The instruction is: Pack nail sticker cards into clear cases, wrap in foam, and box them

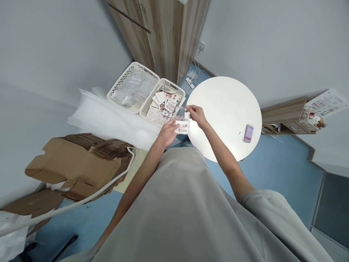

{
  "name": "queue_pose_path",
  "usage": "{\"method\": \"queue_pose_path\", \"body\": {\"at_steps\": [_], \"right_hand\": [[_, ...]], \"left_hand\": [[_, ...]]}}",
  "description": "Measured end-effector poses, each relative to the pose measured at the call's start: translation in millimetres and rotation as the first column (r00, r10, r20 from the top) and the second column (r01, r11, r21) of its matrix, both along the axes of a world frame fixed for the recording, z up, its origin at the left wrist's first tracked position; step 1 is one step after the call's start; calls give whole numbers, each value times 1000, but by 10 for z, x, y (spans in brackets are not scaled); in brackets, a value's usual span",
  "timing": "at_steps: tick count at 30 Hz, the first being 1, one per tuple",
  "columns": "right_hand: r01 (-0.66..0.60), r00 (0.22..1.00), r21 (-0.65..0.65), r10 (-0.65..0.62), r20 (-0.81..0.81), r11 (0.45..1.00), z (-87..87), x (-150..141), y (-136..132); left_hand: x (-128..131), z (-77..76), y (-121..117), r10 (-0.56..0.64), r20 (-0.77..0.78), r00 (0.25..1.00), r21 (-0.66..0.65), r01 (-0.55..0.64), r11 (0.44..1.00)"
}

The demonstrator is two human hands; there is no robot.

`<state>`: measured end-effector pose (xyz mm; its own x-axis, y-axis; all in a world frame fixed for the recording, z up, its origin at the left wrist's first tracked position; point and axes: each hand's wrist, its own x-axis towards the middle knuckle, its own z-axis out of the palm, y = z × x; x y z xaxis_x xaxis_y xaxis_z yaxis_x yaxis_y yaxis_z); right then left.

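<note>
A small clear plastic case point(182, 127) is held in front of me, its transparent lid point(180, 112) raised on the far side. In its base lies a white card with rows of small pinkish pieces that look like press-on nails. My left hand point(167, 134) grips the case from the left, thumb over its edge. At the lid's upper right, my right hand point(196, 113) is closed with fingertips pinched at the edge; whether a small item is also between them I cannot tell. Just beyond the case, a white basket point(144, 108) holds many similar cards point(170, 106).
Another white basket point(111, 95) holds clear plastic packages point(133, 87). On the right stands a round white table point(223, 109) with a blurred purple item point(248, 133). Flattened cardboard boxes point(79, 156) and white foam sheeting point(109, 116) lie left. A wooden cabinet point(163, 36) stands behind.
</note>
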<state>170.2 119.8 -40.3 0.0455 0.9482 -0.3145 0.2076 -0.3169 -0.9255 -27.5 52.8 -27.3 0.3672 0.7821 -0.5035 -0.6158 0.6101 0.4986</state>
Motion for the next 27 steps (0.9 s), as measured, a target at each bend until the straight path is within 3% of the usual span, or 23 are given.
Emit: {"method": "queue_pose_path", "body": {"at_steps": [4, 8, 14, 18, 27], "right_hand": [[8, 1000, 33, -8, 1, 999, 84, 0, 33], [-14, 1000, 114, 13, 15, 993, 310, 27, 6], [-135, 988, 189, 119, 96, 973, 636, 62, -311], [-229, 962, 188, 192, 194, 955, 616, 110, -588], [-255, 929, 178, 190, 318, 950, 474, 82, -951]], "left_hand": [[22, -9, 8, -10, -2, 1000, 9, 10, 1000], [64, 14, 39, 7, 1, 1000, -20, -7, 1000], [55, 113, 115, 34, 46, 998, -79, -31, 996], [34, 127, 135, 21, 55, 998, -77, -17, 997], [64, 82, 104, -26, 51, 998, -27, 28, 999]]}}
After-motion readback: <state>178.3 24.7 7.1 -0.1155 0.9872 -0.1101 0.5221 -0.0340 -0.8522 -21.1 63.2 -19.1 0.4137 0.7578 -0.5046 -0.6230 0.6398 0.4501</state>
